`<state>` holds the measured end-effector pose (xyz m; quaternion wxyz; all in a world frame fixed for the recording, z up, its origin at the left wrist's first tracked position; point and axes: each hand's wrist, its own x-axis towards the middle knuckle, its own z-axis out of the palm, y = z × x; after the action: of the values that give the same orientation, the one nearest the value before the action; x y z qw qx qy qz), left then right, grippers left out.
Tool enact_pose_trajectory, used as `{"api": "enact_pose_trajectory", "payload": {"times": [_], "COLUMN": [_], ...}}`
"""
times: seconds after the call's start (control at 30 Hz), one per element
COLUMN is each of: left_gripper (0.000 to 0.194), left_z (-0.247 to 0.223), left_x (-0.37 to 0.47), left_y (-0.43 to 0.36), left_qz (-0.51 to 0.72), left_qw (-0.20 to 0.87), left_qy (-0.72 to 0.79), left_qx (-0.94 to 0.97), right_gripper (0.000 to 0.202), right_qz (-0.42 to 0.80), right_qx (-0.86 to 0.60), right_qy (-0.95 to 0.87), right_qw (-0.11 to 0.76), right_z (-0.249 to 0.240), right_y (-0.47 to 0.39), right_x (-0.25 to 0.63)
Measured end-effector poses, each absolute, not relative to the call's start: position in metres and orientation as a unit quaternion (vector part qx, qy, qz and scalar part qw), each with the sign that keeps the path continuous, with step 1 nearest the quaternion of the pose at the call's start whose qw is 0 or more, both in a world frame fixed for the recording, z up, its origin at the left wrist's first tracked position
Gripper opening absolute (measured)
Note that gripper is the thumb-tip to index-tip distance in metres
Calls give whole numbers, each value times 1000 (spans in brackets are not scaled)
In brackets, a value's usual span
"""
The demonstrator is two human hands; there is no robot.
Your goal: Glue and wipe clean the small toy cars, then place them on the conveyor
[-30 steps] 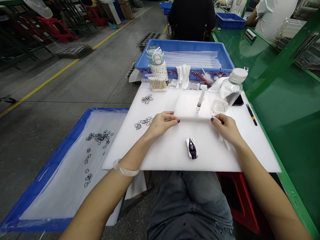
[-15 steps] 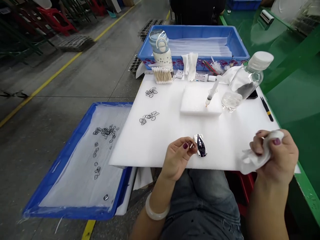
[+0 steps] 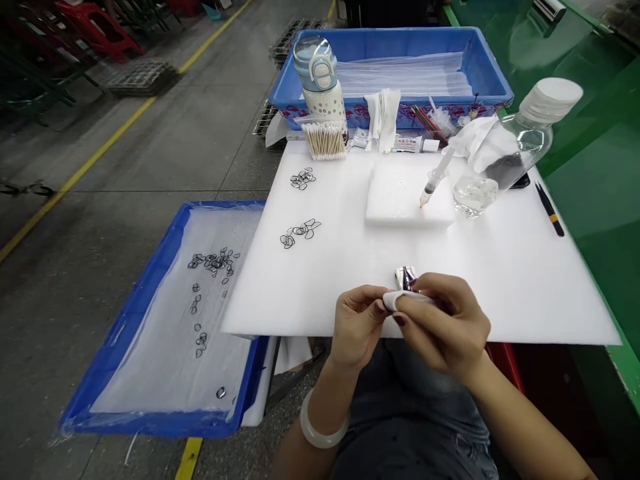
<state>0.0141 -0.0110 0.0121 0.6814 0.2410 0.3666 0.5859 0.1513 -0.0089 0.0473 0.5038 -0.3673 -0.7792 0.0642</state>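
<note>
My left hand (image 3: 356, 328) is closed in a pinch at the front edge of the white foam board (image 3: 270, 293). What its fingertips grip is hidden behind them and the cloth. My right hand (image 3: 447, 327) holds a white cloth (image 3: 393, 299), its index finger pressing the cloth against the left fingertips. Just behind the fingers lies a black-and-white toy car (image 3: 404, 275), partly covered by my right hand. Two small piles of thin dark rings, a far pile (image 3: 303, 178) and a nearer pile (image 3: 299, 233), rest on the board's left side.
A white foam block (image 3: 400, 200) bears a syringe (image 3: 435, 179). Beside it stand a clear bottle (image 3: 500, 167) and tweezers (image 3: 550, 210). Cotton swabs (image 3: 324, 141), a tumbler (image 3: 320, 87) and a blue bin (image 3: 385, 40) line the back. Lower left, a blue tray (image 3: 120, 333) holds more rings.
My right hand has come in from the right with the white cloth and now meets my left hand. The cloth covers the small shiny piece that showed in the left fingers.
</note>
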Motion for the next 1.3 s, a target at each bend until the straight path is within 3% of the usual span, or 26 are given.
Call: {"api": "enact_pose_trajectory", "payload": {"times": [0.17, 0.3, 0.43, 0.63, 0.83, 1.03, 1.3], "left_gripper": [33, 31, 27, 27, 13, 19, 19], "left_z": [13, 13, 13, 17, 19, 8, 5], "left_x": [15, 15, 15, 7, 14, 23, 21], "left_y": [-11, -12, -12, -12, -15, -15, -15], "left_qz": [585, 583, 586, 572, 501, 475, 433], "left_qw": [680, 684, 683, 667, 380, 100, 72], "left_qy": [371, 362, 355, 379, 558, 472, 463], "left_qx": [242, 247, 252, 288, 541, 736, 770], "right_gripper": [14, 26, 35, 15, 8, 7, 8], "right_qz": [-4, -17, 53, 193, 225, 199, 191], "right_qx": [-321, -402, -467, -518, -540, -546, -538], "right_qy": [-847, -800, -725, -657, -665, -724, -747], "right_qw": [423, 445, 504, 512, 465, 372, 341], "right_z": [59, 64, 52, 27, 22, 21, 22], "right_y": [-10, -10, -7, -10, -13, -8, -8], "right_x": [166, 190, 202, 205, 205, 199, 198]}}
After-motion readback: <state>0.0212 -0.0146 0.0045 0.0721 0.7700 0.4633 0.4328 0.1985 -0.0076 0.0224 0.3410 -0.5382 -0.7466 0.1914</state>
